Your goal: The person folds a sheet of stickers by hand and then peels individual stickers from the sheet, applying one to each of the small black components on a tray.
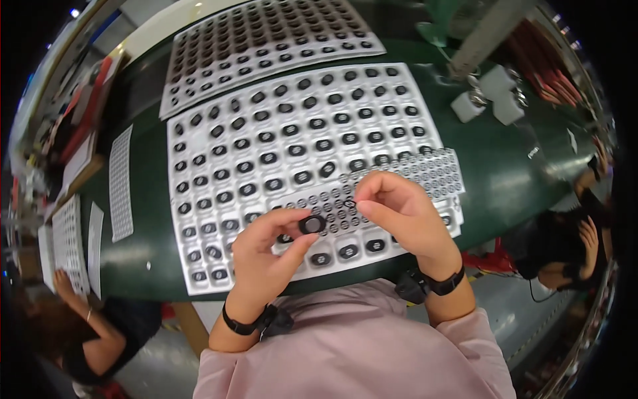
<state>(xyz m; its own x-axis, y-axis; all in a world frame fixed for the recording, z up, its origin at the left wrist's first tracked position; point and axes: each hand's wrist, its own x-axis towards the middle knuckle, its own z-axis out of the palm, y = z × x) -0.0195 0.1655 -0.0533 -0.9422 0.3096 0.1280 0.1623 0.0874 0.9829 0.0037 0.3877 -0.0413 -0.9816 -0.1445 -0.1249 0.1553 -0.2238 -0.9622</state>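
Observation:
Between thumb and fingers, my left hand (264,256) pinches a small black oval part (312,225) with a greyish round face turned up. My right hand (411,223) is closed in a pinch just to its right, at a small dark ring-shaped piece (349,203) that looks like a sticker. Under both hands a pale sheet (457,174) with rows of small round dark marks lies slantwise. That sheet rests on a white moulded tray (194,141), whose pockets hold many similar black oval parts. My hands hide some of the pockets and part of the sheet.
A second white tray of black parts (266,50) lies behind the first on the green table (147,179). Narrow sheets (121,186) lie at left. White blocks with metal fittings (508,110) stand at far right, near a metal post (488,40). Other people sit at both sides.

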